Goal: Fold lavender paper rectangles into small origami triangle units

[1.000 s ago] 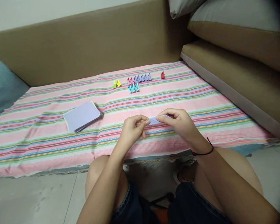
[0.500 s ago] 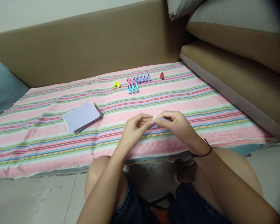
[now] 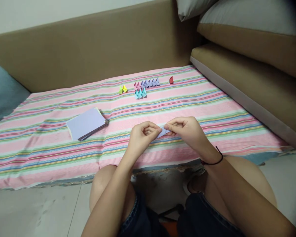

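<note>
A small folded piece of lilac paper point(image 3: 163, 131) is pinched between my two hands, just above the striped cloth. My left hand point(image 3: 143, 135) grips its left end with thumb and fingers. At the other end, my right hand point(image 3: 185, 129) closes thumb over fingers on the paper. Part of the paper is hidden behind the fingertips. To the left lies a stack of paper sheets point(image 3: 87, 123) with a lilac one on top. Farther back stand small folded paper pieces: yellow-green point(image 3: 123, 89), pink point(image 3: 137, 86), lilac point(image 3: 150, 83), turquoise point(image 3: 140, 94) and one red point(image 3: 171, 80).
The pink striped cloth point(image 3: 51, 151) covers the seat, bounded behind by a brown backrest point(image 3: 96, 49). Brown cushions point(image 3: 249, 89) rise along the right side. A blue cushion point(image 3: 6, 89) sits at the far left. My knees are under the front edge.
More of the lilac paper now shows between my hands, and it has shifted slightly left. My right fingers have moved from meeting the left fingertips to the paper's right end.
</note>
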